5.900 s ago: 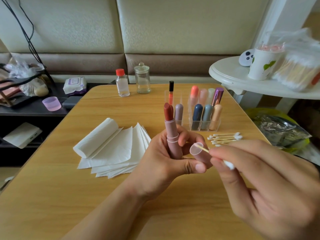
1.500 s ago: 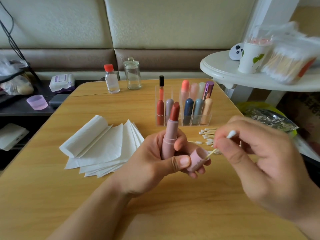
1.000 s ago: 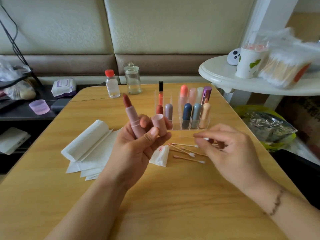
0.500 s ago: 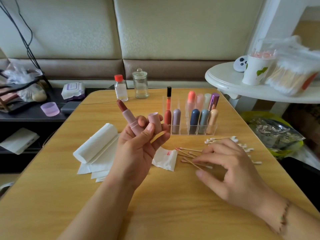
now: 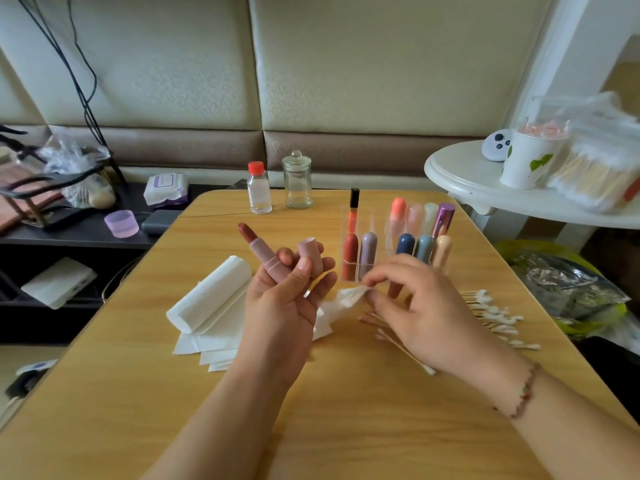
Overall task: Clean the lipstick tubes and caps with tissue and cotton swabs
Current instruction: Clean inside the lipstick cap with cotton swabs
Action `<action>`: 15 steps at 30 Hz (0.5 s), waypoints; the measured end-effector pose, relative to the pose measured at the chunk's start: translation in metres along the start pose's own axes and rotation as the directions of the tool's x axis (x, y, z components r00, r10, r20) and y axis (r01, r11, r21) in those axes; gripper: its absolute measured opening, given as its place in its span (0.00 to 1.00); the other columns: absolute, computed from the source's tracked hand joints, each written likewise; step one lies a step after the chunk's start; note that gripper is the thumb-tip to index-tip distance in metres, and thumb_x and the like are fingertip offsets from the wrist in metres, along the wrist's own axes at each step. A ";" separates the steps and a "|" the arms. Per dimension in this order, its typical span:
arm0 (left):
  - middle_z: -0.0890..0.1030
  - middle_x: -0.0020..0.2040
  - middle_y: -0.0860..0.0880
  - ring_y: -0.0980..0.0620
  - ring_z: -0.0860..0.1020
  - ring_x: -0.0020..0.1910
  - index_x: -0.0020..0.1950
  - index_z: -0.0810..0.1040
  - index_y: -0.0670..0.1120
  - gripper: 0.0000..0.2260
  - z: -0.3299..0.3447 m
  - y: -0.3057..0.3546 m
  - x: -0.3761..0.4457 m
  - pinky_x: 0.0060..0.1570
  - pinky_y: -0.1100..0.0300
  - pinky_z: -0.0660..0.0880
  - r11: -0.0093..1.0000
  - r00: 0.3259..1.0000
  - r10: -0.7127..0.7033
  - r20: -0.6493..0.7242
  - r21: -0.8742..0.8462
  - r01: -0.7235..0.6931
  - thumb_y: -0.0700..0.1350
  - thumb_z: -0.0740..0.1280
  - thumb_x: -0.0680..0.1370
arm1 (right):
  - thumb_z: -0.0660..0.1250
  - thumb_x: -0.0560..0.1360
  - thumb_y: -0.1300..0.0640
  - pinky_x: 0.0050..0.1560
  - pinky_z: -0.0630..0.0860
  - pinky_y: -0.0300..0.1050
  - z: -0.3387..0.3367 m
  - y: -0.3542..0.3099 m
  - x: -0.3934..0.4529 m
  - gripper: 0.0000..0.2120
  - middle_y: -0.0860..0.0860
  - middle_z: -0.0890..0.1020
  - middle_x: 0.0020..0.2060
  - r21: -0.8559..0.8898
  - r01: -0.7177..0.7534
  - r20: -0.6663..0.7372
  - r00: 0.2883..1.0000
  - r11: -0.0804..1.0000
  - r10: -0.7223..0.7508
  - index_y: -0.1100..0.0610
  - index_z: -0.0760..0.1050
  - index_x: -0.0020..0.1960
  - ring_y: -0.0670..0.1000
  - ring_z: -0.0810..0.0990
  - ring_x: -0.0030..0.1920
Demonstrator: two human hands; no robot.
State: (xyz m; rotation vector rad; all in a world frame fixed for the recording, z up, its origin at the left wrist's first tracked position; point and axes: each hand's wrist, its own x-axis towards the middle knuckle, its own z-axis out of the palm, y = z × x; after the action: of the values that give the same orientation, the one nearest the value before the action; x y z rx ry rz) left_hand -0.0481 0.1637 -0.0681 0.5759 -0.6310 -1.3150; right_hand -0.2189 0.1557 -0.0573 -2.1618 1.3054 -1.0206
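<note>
My left hand (image 5: 282, 306) holds an open pink lipstick tube (image 5: 265, 256) with its red-brown stick up, and its pink cap (image 5: 309, 252) between fingers and thumb. Just to its right, my right hand (image 5: 419, 306) pinches a small crumpled white tissue (image 5: 341, 303) and lifts its corner off the table. Used cotton swabs (image 5: 398, 344) lie under the right hand; a pile of clean cotton swabs (image 5: 491, 313) lies further right. A stack of folded tissues (image 5: 211, 303) lies left of my left hand. A clear organizer (image 5: 370, 244) behind holds several capped lipsticks.
A small bottle with a red cap (image 5: 259, 188) and a glass jar (image 5: 297, 180) stand at the wooden table's (image 5: 346, 427) far edge. A white side table (image 5: 485, 188) at the right carries a paper cup and a swab bag. A dark shelf (image 5: 69, 233) stands left.
My right hand put the cotton swab down among the used ones and moved left to pinch the small tissue. My left hand tilted the tube and cap up and to the left.
</note>
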 end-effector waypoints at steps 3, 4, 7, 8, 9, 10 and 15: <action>0.82 0.47 0.48 0.49 0.81 0.48 0.42 0.69 0.47 0.07 0.001 -0.002 -0.002 0.56 0.48 0.74 0.999 0.999 -0.051 -0.011 -0.016 0.051 0.38 0.65 0.71 | 0.66 0.80 0.61 0.32 0.79 0.36 0.002 -0.006 -0.007 0.04 0.53 0.79 0.45 0.246 -0.113 -0.052 0.990 0.963 0.130 0.53 0.78 0.49 0.42 0.81 0.33; 0.82 0.48 0.48 0.49 0.81 0.49 0.42 0.69 0.48 0.07 0.001 -0.003 -0.002 0.55 0.47 0.75 0.997 0.997 -0.075 -0.007 -0.016 0.074 0.38 0.65 0.71 | 0.65 0.80 0.61 0.33 0.80 0.39 0.006 -0.006 -0.008 0.04 0.52 0.79 0.46 0.189 -0.073 -0.085 0.992 0.979 0.090 0.53 0.77 0.50 0.44 0.83 0.34; 0.81 0.48 0.48 0.50 0.80 0.48 0.42 0.71 0.47 0.06 0.000 -0.004 -0.002 0.46 0.47 0.79 0.993 0.994 -0.104 0.016 -0.060 0.105 0.37 0.64 0.73 | 0.66 0.80 0.62 0.43 0.82 0.41 0.019 -0.005 -0.011 0.05 0.45 0.77 0.52 0.074 0.038 -0.087 0.996 0.997 -0.031 0.52 0.77 0.51 0.46 0.83 0.44; 0.80 0.48 0.47 0.50 0.80 0.47 0.42 0.71 0.46 0.06 0.000 -0.004 -0.002 0.45 0.48 0.80 0.992 0.995 -0.096 0.026 -0.074 0.098 0.36 0.64 0.72 | 0.67 0.79 0.61 0.45 0.81 0.40 0.021 -0.005 -0.011 0.05 0.44 0.78 0.52 0.079 0.035 -0.075 0.997 0.996 -0.029 0.51 0.77 0.50 0.45 0.83 0.46; 0.80 0.48 0.47 0.50 0.80 0.47 0.42 0.71 0.46 0.05 0.000 -0.003 -0.002 0.45 0.48 0.80 0.993 0.995 -0.088 0.036 -0.081 0.091 0.36 0.64 0.73 | 0.69 0.78 0.61 0.46 0.81 0.39 0.022 -0.007 -0.011 0.05 0.44 0.79 0.51 0.116 0.004 -0.072 0.997 0.993 0.005 0.51 0.77 0.48 0.45 0.83 0.47; 0.79 0.48 0.46 0.49 0.80 0.46 0.43 0.71 0.45 0.05 0.000 -0.003 -0.003 0.45 0.49 0.80 0.993 0.996 -0.081 0.047 -0.085 0.084 0.36 0.64 0.73 | 0.70 0.78 0.60 0.44 0.80 0.39 0.022 -0.008 -0.011 0.05 0.46 0.82 0.48 0.195 -0.055 -0.066 0.995 0.979 0.069 0.51 0.78 0.46 0.46 0.84 0.44; 0.79 0.46 0.46 0.50 0.80 0.43 0.48 0.71 0.43 0.05 0.003 -0.004 -0.006 0.45 0.53 0.80 0.995 0.992 -0.061 0.111 -0.071 0.069 0.35 0.63 0.75 | 0.71 0.76 0.65 0.31 0.73 0.46 0.015 -0.014 -0.006 0.08 0.56 0.85 0.38 0.732 -0.348 0.076 0.896 0.586 0.437 0.58 0.75 0.52 0.57 0.81 0.35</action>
State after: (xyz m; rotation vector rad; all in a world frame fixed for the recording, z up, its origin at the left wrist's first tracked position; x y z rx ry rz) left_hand -0.0537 0.1684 -0.0694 0.4690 -0.6541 -1.4323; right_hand -0.2012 0.1671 -0.0592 -1.1455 1.0748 -1.2083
